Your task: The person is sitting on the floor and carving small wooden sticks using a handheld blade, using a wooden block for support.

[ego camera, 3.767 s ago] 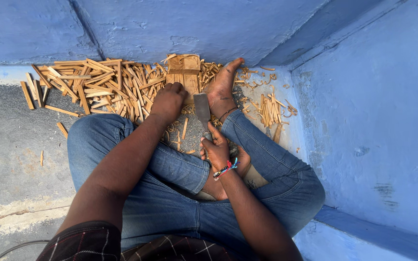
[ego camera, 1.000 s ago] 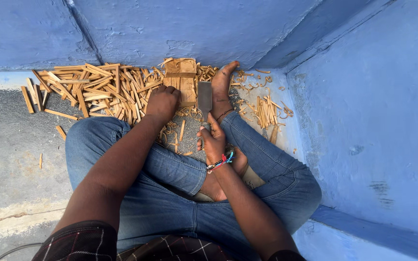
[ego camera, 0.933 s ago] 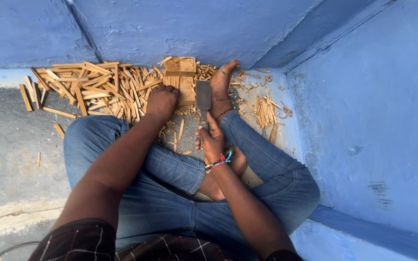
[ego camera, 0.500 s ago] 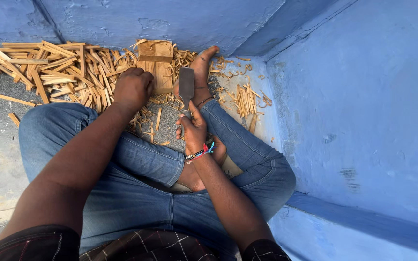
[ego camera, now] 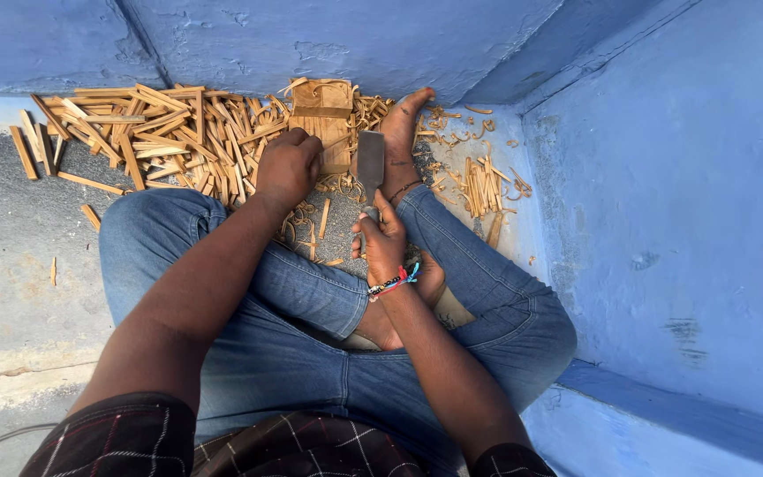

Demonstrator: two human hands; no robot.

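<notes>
Pale, raw wood: a small squarish block (ego camera: 333, 124) stands on the floor by the blue wall, and our left hand (ego camera: 286, 168) rests against its near edge, fingers curled shut, seemingly pinching a thin strip, though we cannot tell for sure. Just right of those fingers, a flat grey metal blade (ego camera: 370, 164) points toward the block; our right hand (ego camera: 385, 240) is wrapped tight round its handle, a beaded band at the wrist. Beyond the blade a bare foot (ego camera: 402, 141) lies beside the block.

To split cleanly, we judge it best to set the edge square on the strip's end, keep the left fingertips below and clear of the blade's line, and let the block take the blow.

Left of the left hand lies a heap of long, straight, flat-sided sticks (ego camera: 143, 132), pale tan and dry. Right of the right hand sits a smaller bundle of slivers (ego camera: 483, 185) with curly shavings around it. The concrete floor (ego camera: 19, 238) is grey and gritty; the walls are matte, chipped blue.
</notes>
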